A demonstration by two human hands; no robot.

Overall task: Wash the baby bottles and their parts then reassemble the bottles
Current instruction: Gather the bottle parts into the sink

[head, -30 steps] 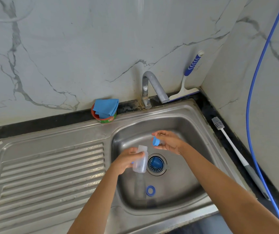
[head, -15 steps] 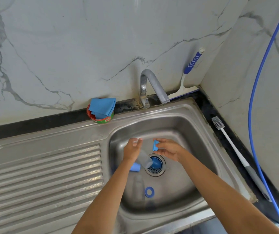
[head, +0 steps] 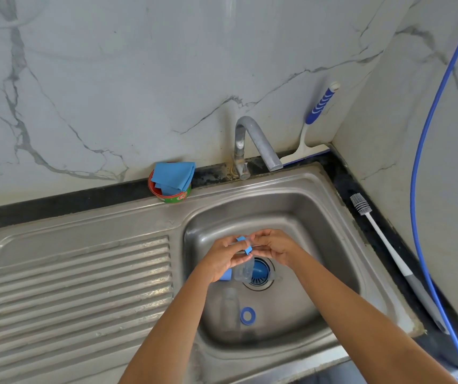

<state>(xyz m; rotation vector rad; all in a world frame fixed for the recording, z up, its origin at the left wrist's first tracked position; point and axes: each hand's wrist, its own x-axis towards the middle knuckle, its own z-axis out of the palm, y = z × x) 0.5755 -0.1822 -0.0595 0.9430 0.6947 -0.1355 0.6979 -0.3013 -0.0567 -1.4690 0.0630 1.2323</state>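
Both hands meet over the steel sink basin (head: 319, 217). My left hand (head: 223, 257) grips a clear baby bottle (head: 243, 273) that points down toward the drain, with a blue part (head: 225, 275) showing under the palm. My right hand (head: 273, 246) pinches a small blue ring (head: 244, 245) at the bottle's upper end, touching the left hand's fingers. A second clear bottle (head: 229, 309) lies on the basin floor beside a loose blue ring (head: 247, 315). A blue piece (head: 259, 270) sits in the drain.
The tap (head: 252, 139) stands behind the basin, no water running. A bottle brush (head: 383, 245) lies on the right counter, a squeegee (head: 313, 126) leans in the corner. A tub with a blue cloth (head: 172, 181) stands at the back. The ribbed drainboard (head: 78, 286) is to the left. A blue hose (head: 422, 189) hangs right.
My left hand turned the bottle mouth-down toward the drain. My right hand carried the blue ring leftward until the two hands touch.
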